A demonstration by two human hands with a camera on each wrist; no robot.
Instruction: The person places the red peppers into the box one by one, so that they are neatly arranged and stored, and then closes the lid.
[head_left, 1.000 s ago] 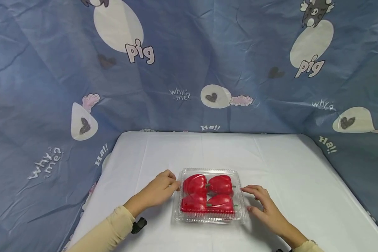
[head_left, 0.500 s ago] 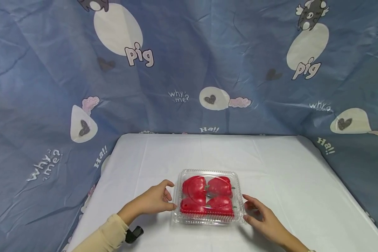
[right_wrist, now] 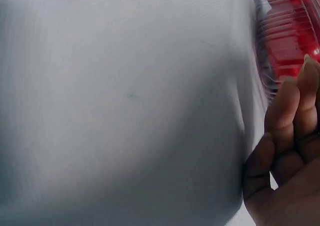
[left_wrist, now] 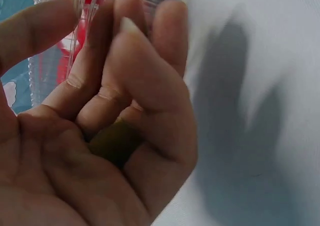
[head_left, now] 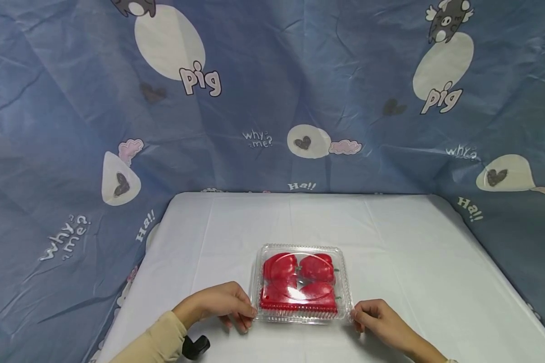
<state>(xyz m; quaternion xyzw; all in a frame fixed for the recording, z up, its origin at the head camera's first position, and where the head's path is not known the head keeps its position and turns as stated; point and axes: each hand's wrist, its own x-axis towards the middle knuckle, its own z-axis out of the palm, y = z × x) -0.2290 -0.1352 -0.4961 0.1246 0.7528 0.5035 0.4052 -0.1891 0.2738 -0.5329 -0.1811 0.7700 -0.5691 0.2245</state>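
Observation:
A clear plastic clamshell container (head_left: 302, 318) lies closed on the white table. Several red bell peppers (head_left: 317, 267) with green stems show through its lid. My left hand (head_left: 220, 301) pinches the rim at the near left corner between thumb and fingers; the left wrist view shows the thumb (left_wrist: 37, 30) meeting the clear edge, the other fingers curled. At the near right corner my right hand (head_left: 383, 322) pinches the rim, thumb and forefinger together. Its fingertips stand against the ribbed side of the container in the right wrist view; the thumb is hidden there.
The table (head_left: 236, 222) has a white cover. Behind it and along both sides hangs a blue printed cloth (head_left: 254, 101). A black device (head_left: 196, 348) sits at my left wrist.
My left hand has come down along the container's left side to its near corner. The right hand's fingers have drawn in from the right side to the near right corner. The container stays put.

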